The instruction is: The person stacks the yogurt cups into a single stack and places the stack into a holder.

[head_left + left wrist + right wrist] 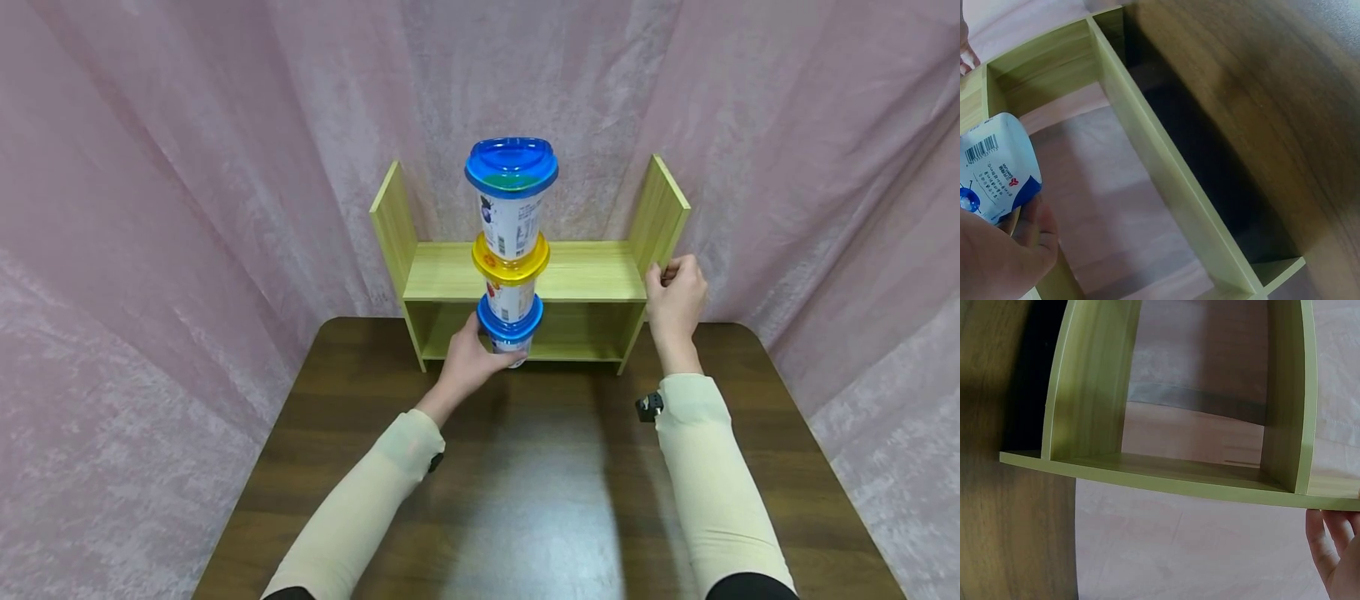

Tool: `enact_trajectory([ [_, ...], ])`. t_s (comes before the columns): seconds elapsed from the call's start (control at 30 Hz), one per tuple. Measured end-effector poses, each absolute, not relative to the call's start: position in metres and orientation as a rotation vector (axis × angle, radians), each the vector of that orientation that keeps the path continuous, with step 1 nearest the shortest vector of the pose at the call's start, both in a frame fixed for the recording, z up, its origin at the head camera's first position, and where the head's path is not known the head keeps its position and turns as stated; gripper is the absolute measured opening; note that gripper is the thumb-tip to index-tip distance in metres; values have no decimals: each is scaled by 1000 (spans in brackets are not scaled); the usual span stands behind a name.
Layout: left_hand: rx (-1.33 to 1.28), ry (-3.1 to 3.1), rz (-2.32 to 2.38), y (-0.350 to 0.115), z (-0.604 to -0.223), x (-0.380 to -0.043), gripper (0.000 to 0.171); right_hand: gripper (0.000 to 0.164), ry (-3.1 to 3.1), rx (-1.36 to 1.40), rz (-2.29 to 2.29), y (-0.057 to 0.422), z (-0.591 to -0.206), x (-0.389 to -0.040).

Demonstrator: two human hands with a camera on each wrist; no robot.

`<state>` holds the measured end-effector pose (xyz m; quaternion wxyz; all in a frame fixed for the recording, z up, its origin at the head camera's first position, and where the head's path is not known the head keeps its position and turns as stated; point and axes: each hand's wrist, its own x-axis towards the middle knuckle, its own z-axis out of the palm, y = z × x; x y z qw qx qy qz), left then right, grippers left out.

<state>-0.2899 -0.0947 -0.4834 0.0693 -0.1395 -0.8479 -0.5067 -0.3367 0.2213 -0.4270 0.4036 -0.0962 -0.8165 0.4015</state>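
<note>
My left hand (471, 363) grips the lowest of three stacked cups, its thumb and fingers around the white body under a blue lid (510, 318). Above it sits a cup with a yellow lid (511, 262), topped by a larger-looking white cup (513, 221) with a blue lid. The stack is upright in front of the small wooden shelf (592, 271). In the left wrist view the white cup (1002, 165) shows a barcode and blue print. My right hand (677, 304) holds the shelf's right side panel, fingertips (1317, 528) against its outer face.
The shelf stands at the back of a dark brown table (540, 467), with two raised side panels and an open compartment below its upper board. A pink curtain (225, 167) hangs behind and on both sides.
</note>
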Motion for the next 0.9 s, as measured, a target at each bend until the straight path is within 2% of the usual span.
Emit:
enact_trajectory([
  [0.9,-453,-2534,-1510,-95,-462,-301,91,18,-2069,-231,1008,220,-426,-338],
])
